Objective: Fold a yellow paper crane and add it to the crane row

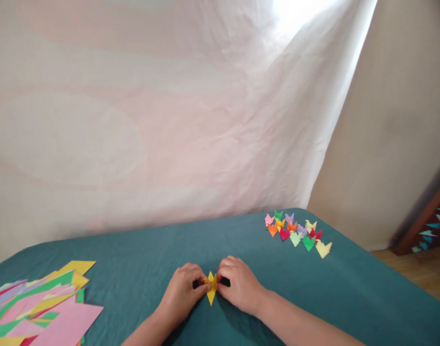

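A small folded yellow paper piece [211,288] lies on the teal tablecloth [140,259], pointed end toward me. My left hand [182,293] pinches its left side and my right hand [239,286] pinches its right side, fingertips meeting over the fold. Both hands rest on the cloth near the front middle. The fingers hide part of the paper.
A loose pile of coloured paper sheets [40,307], pink, green and yellow, lies at the front left. Several small folded paper figures [297,230] in mixed colours sit in a cluster at the far right of the table. A white sheet [169,110] hangs behind.
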Tool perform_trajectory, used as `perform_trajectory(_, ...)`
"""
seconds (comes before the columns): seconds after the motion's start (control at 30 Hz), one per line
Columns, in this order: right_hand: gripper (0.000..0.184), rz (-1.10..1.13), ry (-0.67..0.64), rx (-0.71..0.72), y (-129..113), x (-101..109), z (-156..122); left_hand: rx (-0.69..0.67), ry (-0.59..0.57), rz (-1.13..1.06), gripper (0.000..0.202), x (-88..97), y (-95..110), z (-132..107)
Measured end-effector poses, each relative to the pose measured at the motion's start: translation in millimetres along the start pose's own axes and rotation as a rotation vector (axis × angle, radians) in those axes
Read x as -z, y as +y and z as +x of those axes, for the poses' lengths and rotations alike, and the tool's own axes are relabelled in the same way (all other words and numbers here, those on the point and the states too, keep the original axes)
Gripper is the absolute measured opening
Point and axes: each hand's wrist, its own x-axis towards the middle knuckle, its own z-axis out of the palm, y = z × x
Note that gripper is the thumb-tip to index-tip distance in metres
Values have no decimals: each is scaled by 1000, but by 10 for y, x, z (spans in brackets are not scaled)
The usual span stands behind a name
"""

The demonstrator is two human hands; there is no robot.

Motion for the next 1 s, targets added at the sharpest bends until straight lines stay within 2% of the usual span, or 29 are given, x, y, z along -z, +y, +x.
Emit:
perform_trajectory(0.4,6,-83,-10,17,0,8,16,-29,-24,7,13,11,-2,37)
perform_trajectory(0.77,4,-79,-23,24,4,19,15,8,-45,58,11,39,15,36)
perform_trajectory(1.0,6,-60,-16,23,-12,28,3,-22,-40,111,12,13,-20,4)
